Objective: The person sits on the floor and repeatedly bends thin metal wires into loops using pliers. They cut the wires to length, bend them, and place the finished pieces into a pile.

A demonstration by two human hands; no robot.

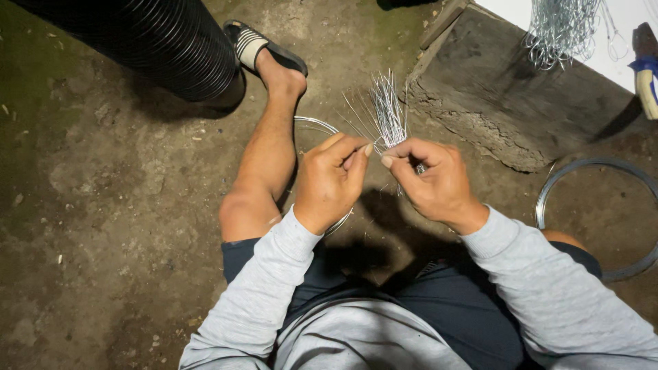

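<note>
A black corrugated pipe (157, 44) lies far left on the dirt floor, with a worn wooden block (493, 96) far right. A coil of steel wire (603, 219) rests on the ground at right; a smaller wire loop (317, 125) shows behind the left hand. The right hand (435, 185) is closed around a bundle of cut wire pieces (388, 113), which fans upward at centre. The left hand (332, 179) pinches at the bundle with thumb and forefinger.
</note>
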